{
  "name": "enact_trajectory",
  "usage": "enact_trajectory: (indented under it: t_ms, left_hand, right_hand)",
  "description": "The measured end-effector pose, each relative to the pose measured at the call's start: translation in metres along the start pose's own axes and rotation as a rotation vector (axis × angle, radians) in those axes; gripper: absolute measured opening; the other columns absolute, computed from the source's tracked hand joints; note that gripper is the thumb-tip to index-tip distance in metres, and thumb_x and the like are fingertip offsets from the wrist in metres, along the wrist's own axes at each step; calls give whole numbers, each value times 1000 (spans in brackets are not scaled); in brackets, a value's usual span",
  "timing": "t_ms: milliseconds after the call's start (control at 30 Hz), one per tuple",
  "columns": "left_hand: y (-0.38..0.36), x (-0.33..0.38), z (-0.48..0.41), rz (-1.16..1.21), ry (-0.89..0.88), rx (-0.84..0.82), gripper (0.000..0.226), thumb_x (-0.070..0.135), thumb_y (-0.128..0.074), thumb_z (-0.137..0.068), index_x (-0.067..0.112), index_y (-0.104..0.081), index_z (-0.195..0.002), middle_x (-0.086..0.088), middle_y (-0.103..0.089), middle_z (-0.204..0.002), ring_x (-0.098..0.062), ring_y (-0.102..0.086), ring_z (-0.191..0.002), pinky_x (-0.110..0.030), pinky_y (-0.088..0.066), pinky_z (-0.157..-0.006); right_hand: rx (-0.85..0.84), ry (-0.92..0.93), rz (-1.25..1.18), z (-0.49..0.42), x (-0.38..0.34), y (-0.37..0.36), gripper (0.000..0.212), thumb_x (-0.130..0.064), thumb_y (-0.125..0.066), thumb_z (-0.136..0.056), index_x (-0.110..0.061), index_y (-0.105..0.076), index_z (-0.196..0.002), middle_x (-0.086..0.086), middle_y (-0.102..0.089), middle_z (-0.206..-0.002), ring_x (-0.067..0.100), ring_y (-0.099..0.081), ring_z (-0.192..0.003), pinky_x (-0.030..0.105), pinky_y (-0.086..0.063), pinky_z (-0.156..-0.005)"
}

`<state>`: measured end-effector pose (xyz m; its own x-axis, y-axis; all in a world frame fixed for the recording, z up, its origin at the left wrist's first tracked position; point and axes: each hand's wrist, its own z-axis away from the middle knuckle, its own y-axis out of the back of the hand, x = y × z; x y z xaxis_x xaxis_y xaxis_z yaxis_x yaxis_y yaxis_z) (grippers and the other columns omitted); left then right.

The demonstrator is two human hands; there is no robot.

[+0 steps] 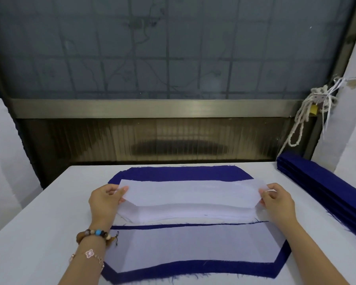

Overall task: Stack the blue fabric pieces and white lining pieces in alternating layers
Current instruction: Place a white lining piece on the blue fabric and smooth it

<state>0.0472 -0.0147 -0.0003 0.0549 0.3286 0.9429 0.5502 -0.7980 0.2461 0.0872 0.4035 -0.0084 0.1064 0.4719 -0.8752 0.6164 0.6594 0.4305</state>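
A white lining piece point(188, 193) is stretched between my hands above the table. My left hand point(105, 199) pinches its left end and my right hand point(276, 199) pinches its right end. Under it lies a pile of white lining pieces point(185, 212). Behind them a blue fabric piece point(181, 172) lies flat. Nearest to me, a blue fabric piece point(214, 268) carries a white lining piece point(193, 243) laid on top, with a blue border showing along its front and right edges.
The white table point(29, 233) runs left and right of the fabric. A stack of folded blue fabric point(325, 188) lies along the right edge. A frosted window and metal sill stand behind the table; a cord hangs at the right wall point(296, 128).
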Motion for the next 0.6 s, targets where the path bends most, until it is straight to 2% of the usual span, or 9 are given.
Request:
enact_trajectory:
  t_ms: [100,233,367,467,600]
  left_hand:
    - [5,1,9,-30,-6,-14,15,20,-78,-80,9,-69,-77,-6,-66,-64,-13,-60,-58,-19,-40,-57]
    - [22,9,17,-60,-37,-24,17,20,-77,-81,6,-69,-79,-7,-65,-64,-13,-59,-57,-18,-38,-55]
    - [43,13,28,-112,-58,-55,15,21,-77,-82,13,-67,-75,-5,-66,-62,-11,-60,-55,-15,-40,-50]
    - [59,7,38,-135,-67,-101,22,17,-79,-80,19,-62,-67,-4,-65,-58,-9,-60,-47,-8,-43,-47]
    - [75,-1,50,-171,-46,-135,19,15,-81,-79,14,-65,-68,-5,-65,-57,-20,-61,-54,-24,-46,-59]
  right_hand:
    - [9,40,89,6,-5,3,10,-19,-58,-95,-11,-56,-90,3,-62,-66,13,-54,-66,19,-35,-58]
    - [6,59,110,20,-15,17,8,-19,-60,-94,-13,-56,-90,4,-62,-69,17,-58,-66,19,-37,-57]
    - [-22,66,121,39,-14,32,8,-17,-60,-93,-13,-56,-87,5,-63,-72,19,-59,-69,20,-39,-57]
    - [-68,47,141,55,-6,41,10,-16,-62,-91,-13,-56,-83,5,-64,-72,19,-57,-69,22,-41,-58]
    - [-122,56,166,73,0,46,14,-15,-62,-90,-16,-55,-77,7,-65,-71,23,-58,-70,25,-43,-58]
